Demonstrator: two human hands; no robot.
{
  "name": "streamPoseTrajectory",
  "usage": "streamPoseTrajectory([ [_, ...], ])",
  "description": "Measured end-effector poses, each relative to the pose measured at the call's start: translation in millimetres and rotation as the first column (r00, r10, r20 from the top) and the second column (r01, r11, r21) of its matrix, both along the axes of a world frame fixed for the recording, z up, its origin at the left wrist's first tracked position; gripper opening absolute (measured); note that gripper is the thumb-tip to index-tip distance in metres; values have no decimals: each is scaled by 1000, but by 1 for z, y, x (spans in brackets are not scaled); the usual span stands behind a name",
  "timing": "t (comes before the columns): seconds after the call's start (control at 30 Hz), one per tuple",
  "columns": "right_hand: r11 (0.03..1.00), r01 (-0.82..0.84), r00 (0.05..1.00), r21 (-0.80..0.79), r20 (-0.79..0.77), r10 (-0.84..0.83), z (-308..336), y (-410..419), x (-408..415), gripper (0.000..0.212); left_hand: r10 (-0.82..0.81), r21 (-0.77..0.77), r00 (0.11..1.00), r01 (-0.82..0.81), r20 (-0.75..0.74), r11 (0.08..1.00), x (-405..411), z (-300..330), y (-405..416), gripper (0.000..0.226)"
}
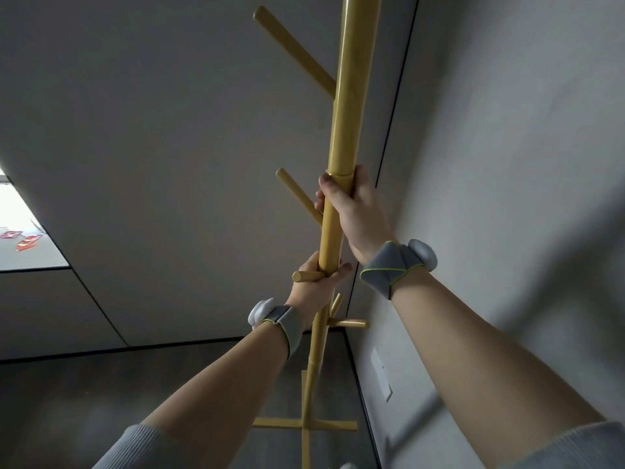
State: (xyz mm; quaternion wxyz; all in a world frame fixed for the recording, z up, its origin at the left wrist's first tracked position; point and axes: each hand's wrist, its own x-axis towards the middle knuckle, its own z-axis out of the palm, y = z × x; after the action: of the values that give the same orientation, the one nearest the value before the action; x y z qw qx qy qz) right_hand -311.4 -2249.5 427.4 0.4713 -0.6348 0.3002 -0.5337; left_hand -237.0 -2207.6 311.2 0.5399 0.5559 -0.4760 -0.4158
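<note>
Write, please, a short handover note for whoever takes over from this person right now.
Left hand: grips the coat rack pole low, right by a short peg.
Right hand: grips the pole higher, at the seam between two sections.
The cross base is down at the floor, close to the wall.
Done: sections look joined, pegs fitted.
Left: probably tightening the seam or setting the rack in place; keep both hands on until it is steady.

Grey wristbands (389, 267), lime-green piping, both wrists; white pucks (422, 255), perhaps sensors; pale ribbed sleeves (142, 446).
</note>
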Motion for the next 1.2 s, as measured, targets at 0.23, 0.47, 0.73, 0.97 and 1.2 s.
streamPoseTrajectory([
  [0.23, 998, 17, 1000, 54, 15, -18, -25, -139, 2, 22, -157, 103, 981, 145, 117, 984, 22, -10, -108, 59],
  [0.47, 980, 108, 992, 167, -84, -94, -62, -240, 12, 35, 63, 71, 987, -74, 149, 995, 43, -25, -191, 21],
  [0.73, 956, 187, 960, 226, -248, -129, -111, -288, 27, 47, -222, 355, 734, -27, 641, 934, 64, -58, -272, 41],
  [0.97, 944, 217, 942, 250, -307, -135, -122, -330, 37, 28, -169, 267, 822, 21, 543, 963, 56, -50, -338, 46],
  [1.2, 940, 237, 927, 245, -346, -143, -122, -356, 39, 35, -86, 207, 828, -37, 555, 978, 50, -45, -372, 39],
])
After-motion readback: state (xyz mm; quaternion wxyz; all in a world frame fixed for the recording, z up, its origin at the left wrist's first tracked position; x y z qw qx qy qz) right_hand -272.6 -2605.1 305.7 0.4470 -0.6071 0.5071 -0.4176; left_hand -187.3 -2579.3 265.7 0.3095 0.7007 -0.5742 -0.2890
